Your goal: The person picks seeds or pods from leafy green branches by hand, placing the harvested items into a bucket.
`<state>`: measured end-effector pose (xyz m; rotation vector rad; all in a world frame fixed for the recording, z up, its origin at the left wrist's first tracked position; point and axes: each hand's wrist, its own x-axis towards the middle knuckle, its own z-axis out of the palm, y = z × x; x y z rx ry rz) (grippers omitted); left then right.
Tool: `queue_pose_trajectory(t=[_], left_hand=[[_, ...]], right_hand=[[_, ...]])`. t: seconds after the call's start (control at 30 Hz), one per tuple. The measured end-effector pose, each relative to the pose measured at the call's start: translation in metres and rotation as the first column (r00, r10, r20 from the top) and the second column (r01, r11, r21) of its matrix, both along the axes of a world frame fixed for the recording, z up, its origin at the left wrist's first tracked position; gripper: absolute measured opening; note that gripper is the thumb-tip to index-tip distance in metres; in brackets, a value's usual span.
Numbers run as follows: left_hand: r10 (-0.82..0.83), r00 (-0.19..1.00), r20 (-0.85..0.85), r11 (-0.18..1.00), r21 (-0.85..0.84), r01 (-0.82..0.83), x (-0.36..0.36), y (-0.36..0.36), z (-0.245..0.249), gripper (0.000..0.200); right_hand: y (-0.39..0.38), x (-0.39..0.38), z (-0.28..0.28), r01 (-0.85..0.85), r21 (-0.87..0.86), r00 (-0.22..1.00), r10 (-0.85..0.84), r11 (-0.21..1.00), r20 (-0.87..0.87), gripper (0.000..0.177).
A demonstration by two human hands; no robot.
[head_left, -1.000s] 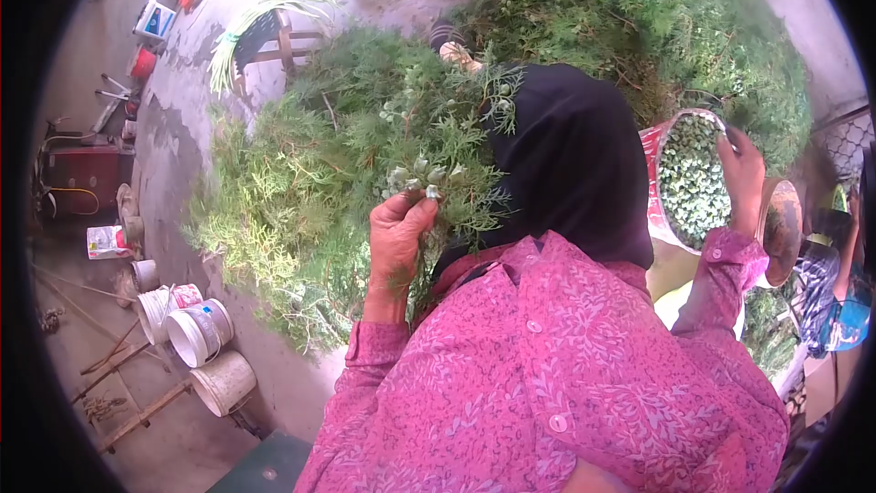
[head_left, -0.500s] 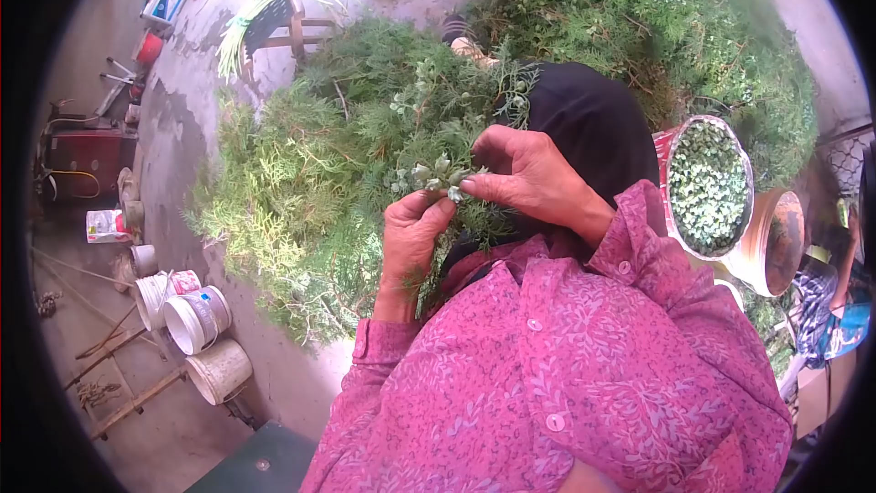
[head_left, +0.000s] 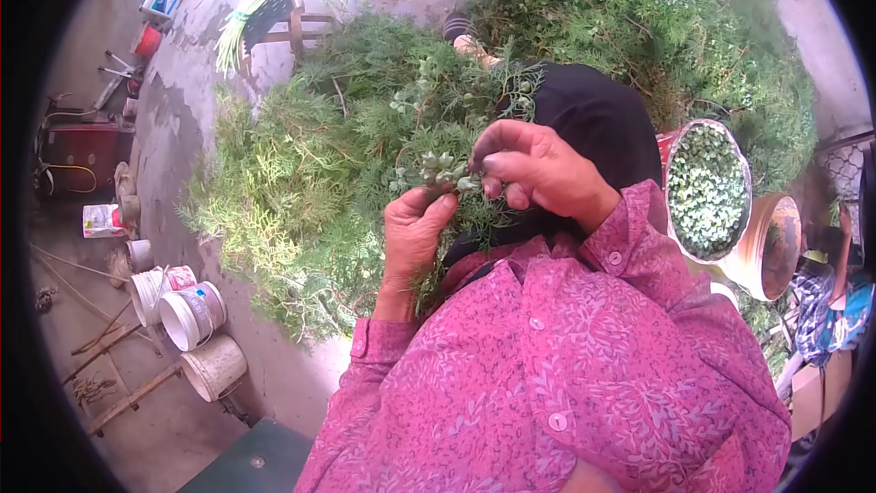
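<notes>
My left hand (head_left: pixel 415 228) is closed, its thumb and forefinger pinching a cypress sprig (head_left: pixel 440 173) that carries a cluster of pale green cones. Just right of the cluster is my right hand (head_left: pixel 547 169), with curled fingers and the thumb close to the forefinger. Whatever may sit between those fingertips is too small to make out. Beneath both hands spreads a heap of cut cypress branches (head_left: pixel 301 164), partly over dark-trousered legs (head_left: pixel 593 110). To the right, a bucket (head_left: pixel 671 178) is filled with picked green cones (head_left: pixel 707 192).
Another bucket (head_left: pixel 780 246) stands beside the cone-filled one. More cypress branches (head_left: pixel 693 27) lie at the back right. On the left are several white buckets (head_left: pixel 214 367) and a wooden ladder-like frame (head_left: pixel 137 397). Long green stalks (head_left: pixel 274 0) drape over a small stool (head_left: pixel 297 27).
My right hand has drawn slightly up and away from the cone cluster, and its fingers have curled more. My left hand keeps its pinch on the sprig in nearly the same place.
</notes>
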<state>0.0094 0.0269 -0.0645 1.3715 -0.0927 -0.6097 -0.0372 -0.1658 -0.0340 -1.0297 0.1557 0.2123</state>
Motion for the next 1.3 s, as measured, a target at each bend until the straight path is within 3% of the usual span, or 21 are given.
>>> queue_pose_trajectory(t=[0.03,0.07,0.13,0.2,0.27,0.47,0.6,0.67,0.77,1.0,1.1,1.17,1.3], left_hand=[[-0.036,0.999,0.004,0.999,0.0,0.036,0.001,0.002,-0.002,0.015],[-0.072,0.997,0.011,0.997,0.0,0.072,0.002,0.003,-0.003,0.019],[-0.075,0.997,0.006,0.997,-0.024,0.075,0.003,0.002,-0.004,0.018],[-0.076,0.997,-0.002,0.996,-0.048,0.076,0.002,0.001,-0.003,0.018],[-0.116,0.993,0.023,0.993,-0.027,0.116,0.001,0.0,-0.002,0.018],[-0.145,0.989,0.034,0.989,0.003,0.145,0.001,0.0,-0.004,0.017],[-0.15,0.989,0.008,0.988,-0.025,0.15,0.001,-0.001,-0.001,0.017],[-0.151,0.987,0.045,0.988,0.024,0.15,0.002,-0.001,0.0,0.018],[-0.14,0.99,0.019,0.99,-0.007,0.14,0.002,0.0,-0.002,0.019],[-0.13,0.991,-0.013,0.991,-0.016,0.13,0.002,0.001,-0.002,0.018],[-0.124,0.991,-0.042,0.992,-0.029,0.123,0.002,0.002,0.0,0.019],[-0.172,0.983,-0.062,0.983,-0.074,0.167,0.002,0.006,0.001,0.019],[-0.212,0.974,-0.083,0.974,-0.094,0.204,0.003,0.013,0.003,0.019]], right_hand=[[0.0,-0.001,0.004,-0.047,-0.111,0.996,0.038,0.993,-0.079,0.034],[0.003,0.0,0.0,-0.044,-0.111,0.996,0.036,0.993,-0.077,0.034],[0.015,0.001,-0.011,0.079,-0.548,0.99,0.0,0.833,0.143,0.035],[0.019,0.002,-0.006,0.088,-0.585,0.991,-0.011,0.806,0.134,0.041],[0.02,0.003,-0.007,0.155,-0.736,0.976,0.013,0.659,0.218,0.039],[0.017,0.003,-0.01,0.109,-0.762,0.988,0.018,0.638,0.156,0.04],[0.018,0.002,-0.013,0.052,-0.759,0.991,0.059,0.649,0.118,0.031],[0.018,0.004,-0.024,0.016,-0.638,0.996,0.042,0.77,0.077,0.031],[0.015,0.003,-0.021,-0.03,-0.588,0.999,0.039,0.809,0.003,0.032],[0.018,0.005,-0.025,0.059,-0.644,0.996,0.0,0.763,0.092,0.035],[0.016,0.004,-0.018,-0.024,-0.571,0.999,0.045,0.82,0.023,0.021],[0.013,0.003,-0.015,-0.137,-0.253,0.984,0.102,0.958,-0.147,0.018],[0.012,0.001,-0.024,-0.244,-0.051,0.957,0.232,0.968,-0.175,0.016]])
